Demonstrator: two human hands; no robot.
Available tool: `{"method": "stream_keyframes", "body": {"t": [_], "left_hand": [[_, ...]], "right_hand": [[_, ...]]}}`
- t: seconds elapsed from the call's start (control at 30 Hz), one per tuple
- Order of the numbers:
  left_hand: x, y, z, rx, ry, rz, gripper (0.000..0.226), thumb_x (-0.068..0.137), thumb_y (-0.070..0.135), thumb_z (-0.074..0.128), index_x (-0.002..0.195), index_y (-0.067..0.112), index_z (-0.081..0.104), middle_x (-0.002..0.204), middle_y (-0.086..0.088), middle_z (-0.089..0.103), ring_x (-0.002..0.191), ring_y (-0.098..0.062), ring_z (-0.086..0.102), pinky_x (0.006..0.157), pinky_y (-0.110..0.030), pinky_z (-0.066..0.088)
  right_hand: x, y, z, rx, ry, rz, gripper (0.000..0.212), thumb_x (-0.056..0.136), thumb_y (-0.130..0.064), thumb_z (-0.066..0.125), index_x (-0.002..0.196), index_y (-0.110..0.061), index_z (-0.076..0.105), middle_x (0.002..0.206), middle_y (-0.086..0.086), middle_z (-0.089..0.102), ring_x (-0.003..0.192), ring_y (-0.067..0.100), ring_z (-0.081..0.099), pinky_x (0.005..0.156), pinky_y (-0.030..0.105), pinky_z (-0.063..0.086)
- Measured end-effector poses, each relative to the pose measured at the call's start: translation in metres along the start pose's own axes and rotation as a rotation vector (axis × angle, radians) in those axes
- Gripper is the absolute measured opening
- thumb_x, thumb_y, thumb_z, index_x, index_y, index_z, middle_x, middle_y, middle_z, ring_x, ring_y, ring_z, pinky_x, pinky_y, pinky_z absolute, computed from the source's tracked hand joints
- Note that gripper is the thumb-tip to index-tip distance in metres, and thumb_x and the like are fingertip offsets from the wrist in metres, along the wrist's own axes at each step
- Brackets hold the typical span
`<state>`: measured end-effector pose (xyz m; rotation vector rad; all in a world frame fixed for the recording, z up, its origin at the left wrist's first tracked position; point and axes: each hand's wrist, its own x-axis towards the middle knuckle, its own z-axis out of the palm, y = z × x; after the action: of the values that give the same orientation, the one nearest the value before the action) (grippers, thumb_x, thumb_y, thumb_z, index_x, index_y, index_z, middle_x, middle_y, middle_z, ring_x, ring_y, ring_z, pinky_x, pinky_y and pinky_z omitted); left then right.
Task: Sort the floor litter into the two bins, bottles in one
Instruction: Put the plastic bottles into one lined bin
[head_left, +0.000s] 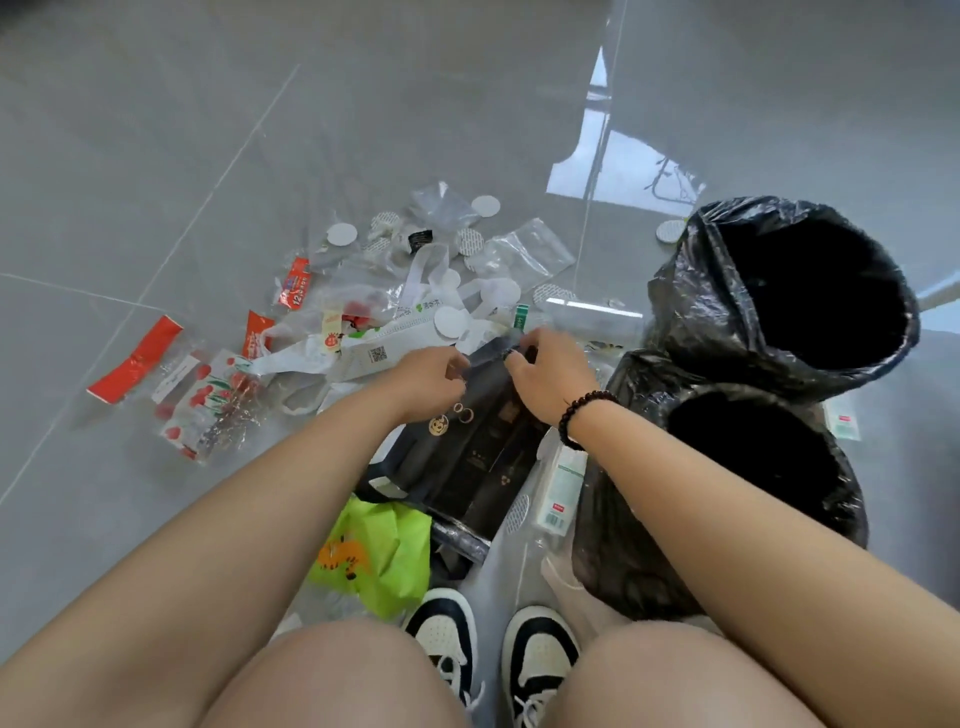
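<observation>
My left hand (428, 382) and my right hand (550, 371) both pinch the top edge of a black printed bag (478, 452) that lies on the floor in front of me. Two bins lined with black bags stand to the right: the far bin (810, 291) and the near bin (748, 457). A clear plastic bottle (592, 317) lies on the floor just left of the far bin. A white-labelled bottle (558, 491) rests against the near bin. Litter is spread over the floor to the left and ahead.
Red wrappers (136, 358), a clear bag with red print (213, 405), white round pads (342, 235), clear zip bags (524, 252) and a white mask pack (384, 348) lie scattered. A green bag (379, 551) lies by my shoes (498, 654). Grey tiled floor surrounds.
</observation>
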<state>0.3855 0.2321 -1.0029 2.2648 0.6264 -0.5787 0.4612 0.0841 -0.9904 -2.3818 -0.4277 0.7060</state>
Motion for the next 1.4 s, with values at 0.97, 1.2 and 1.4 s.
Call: {"method": "stream_keyframes", "body": {"t": [0.97, 1.2, 1.4], "left_hand": [[-0.102, 0.212, 0.142, 0.492, -0.429, 0.555, 0.056, 0.098, 0.015, 0.039, 0.151, 0.022, 0.022, 0.116, 0.003, 0.063, 0.102, -0.015, 0.06, 0.091, -0.036, 0.051], [-0.091, 0.199, 0.128, 0.389, -0.39, 0.526, 0.057, 0.097, 0.016, 0.043, 0.151, 0.024, 0.023, 0.12, 0.01, 0.059, 0.101, -0.009, 0.057, 0.083, -0.02, 0.041], [-0.09, 0.169, 0.106, 0.295, -0.298, 0.456, 0.069, 0.094, 0.014, 0.048, 0.152, 0.026, 0.014, 0.112, 0.011, 0.063, 0.091, 0.001, 0.057, 0.075, -0.015, 0.041]], "right_hand": [[-0.261, 0.293, 0.007, -0.285, 0.496, -0.2, 0.036, 0.082, -0.026, 0.051, 0.116, -0.016, 0.052, 0.112, 0.008, 0.057, 0.099, 0.027, 0.054, 0.089, 0.036, 0.034], [-0.228, 0.314, 0.037, -0.703, -0.161, 0.237, 0.067, 0.093, -0.044, 0.047, 0.147, -0.016, 0.021, 0.15, 0.007, 0.025, 0.141, 0.029, 0.02, 0.115, 0.052, 0.009], [-0.208, 0.318, 0.052, -0.83, -0.327, 0.271, 0.069, 0.089, -0.03, 0.058, 0.145, -0.016, 0.021, 0.148, 0.009, 0.029, 0.141, 0.033, 0.02, 0.112, 0.063, 0.008]]}}
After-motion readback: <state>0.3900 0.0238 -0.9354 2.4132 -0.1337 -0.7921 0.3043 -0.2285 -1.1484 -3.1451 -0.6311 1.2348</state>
